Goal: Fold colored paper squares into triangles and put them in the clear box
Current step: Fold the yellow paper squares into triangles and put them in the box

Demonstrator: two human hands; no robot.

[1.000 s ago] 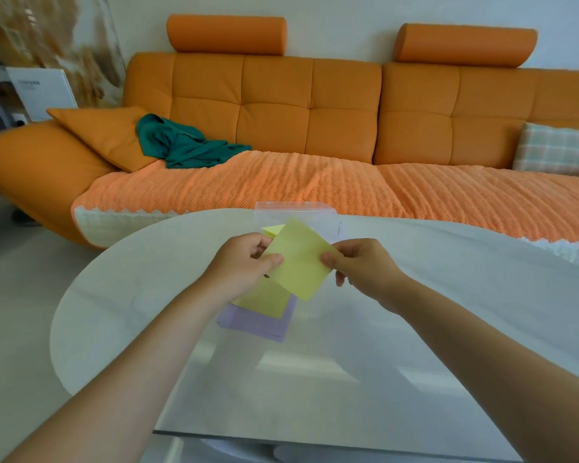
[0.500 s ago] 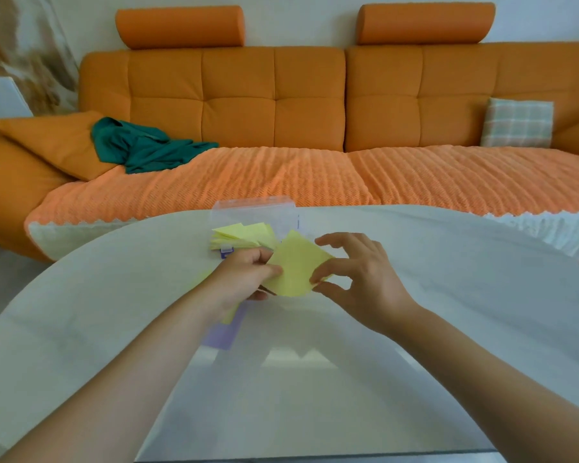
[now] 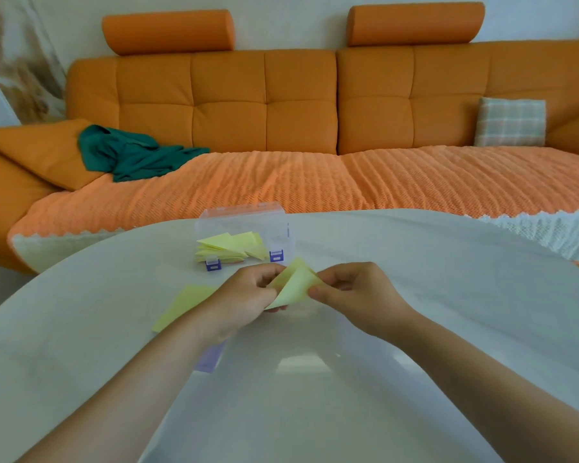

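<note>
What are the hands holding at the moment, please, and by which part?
A half-folded yellow paper: the left hand pinches its left edge, the right hand its right corner.

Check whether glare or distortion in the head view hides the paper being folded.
Head view: no; a pale reflection lies on the table nearer than the hands, wide-angle bowing curves its far edge, the yellow paper between left hand and right hand reads clearly.
</note>
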